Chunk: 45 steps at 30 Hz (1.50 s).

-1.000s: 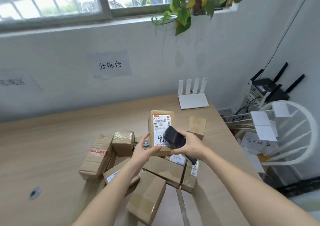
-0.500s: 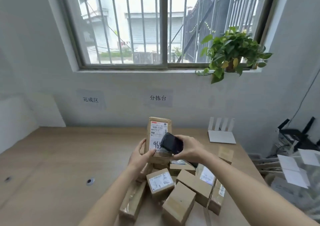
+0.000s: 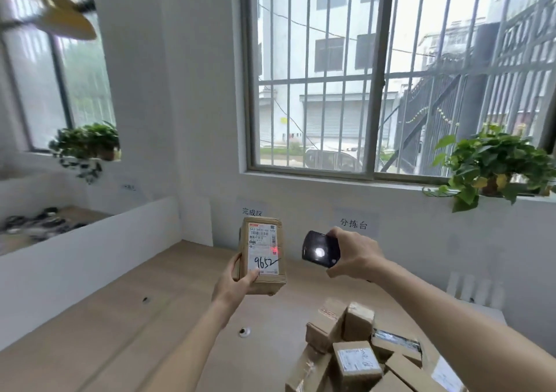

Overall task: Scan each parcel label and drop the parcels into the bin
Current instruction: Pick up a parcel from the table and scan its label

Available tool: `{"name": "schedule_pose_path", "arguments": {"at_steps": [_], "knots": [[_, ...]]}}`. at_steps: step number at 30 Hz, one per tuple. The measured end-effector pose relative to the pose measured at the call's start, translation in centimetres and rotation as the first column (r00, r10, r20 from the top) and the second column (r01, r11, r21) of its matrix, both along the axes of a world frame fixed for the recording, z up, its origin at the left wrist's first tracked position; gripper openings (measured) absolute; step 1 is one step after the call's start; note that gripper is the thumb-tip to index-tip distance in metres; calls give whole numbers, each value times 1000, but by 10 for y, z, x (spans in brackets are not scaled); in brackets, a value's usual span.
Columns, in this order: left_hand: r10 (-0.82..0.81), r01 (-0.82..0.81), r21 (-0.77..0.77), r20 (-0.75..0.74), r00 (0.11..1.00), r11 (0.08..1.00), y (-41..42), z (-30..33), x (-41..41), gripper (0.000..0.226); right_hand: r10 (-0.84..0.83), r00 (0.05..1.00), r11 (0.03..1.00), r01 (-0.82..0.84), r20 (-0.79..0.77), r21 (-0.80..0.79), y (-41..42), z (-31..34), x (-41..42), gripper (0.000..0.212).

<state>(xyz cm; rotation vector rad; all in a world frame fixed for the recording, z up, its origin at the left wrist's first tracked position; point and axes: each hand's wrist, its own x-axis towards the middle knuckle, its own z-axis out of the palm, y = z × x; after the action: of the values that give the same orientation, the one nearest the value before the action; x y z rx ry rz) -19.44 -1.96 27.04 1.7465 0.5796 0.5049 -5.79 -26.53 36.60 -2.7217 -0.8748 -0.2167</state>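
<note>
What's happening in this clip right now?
A person is scanning parcels at a wooden table. The left hand holds a cardboard parcel upright, label facing the camera with "9652" handwritten on it. The right hand grips a black handheld scanner beside it, and a red spot of light sits on the label. More parcels lie piled on the table at lower right.
</note>
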Motion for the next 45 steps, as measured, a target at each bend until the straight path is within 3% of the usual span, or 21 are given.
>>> {"name": "schedule_pose_path", "arguments": {"at_steps": [5,10,14,18,27,31,41,45], "knots": [[90,-90,16,4,996,996,42,7,-66,64,91,994,996,-91,57,-3,46,15,-45,81],[176,-176,46,9,984,983,70,10,-122,54,170,984,985,-172,61,25,88,19,-81,78],[247,-247,56,6,969,967,97,7,-159,64,227,972,973,-230,69,37,123,20,-106,74],[324,-324,76,18,946,943,115,9,-190,51,292,954,955,-295,76,40,155,18,-123,73],[398,-399,77,27,917,914,156,9,-229,61,412,908,903,-417,73,100,223,21,-141,75],[415,-416,70,19,910,907,182,7,-234,77,450,888,884,-458,92,97,257,23,-146,74],[527,-529,57,49,849,847,245,-4,-251,58,578,813,809,-582,71,78,363,14,-149,75],[579,-580,26,41,814,814,276,-11,-277,63,646,762,759,-647,42,63,418,-1,-159,71]]}}
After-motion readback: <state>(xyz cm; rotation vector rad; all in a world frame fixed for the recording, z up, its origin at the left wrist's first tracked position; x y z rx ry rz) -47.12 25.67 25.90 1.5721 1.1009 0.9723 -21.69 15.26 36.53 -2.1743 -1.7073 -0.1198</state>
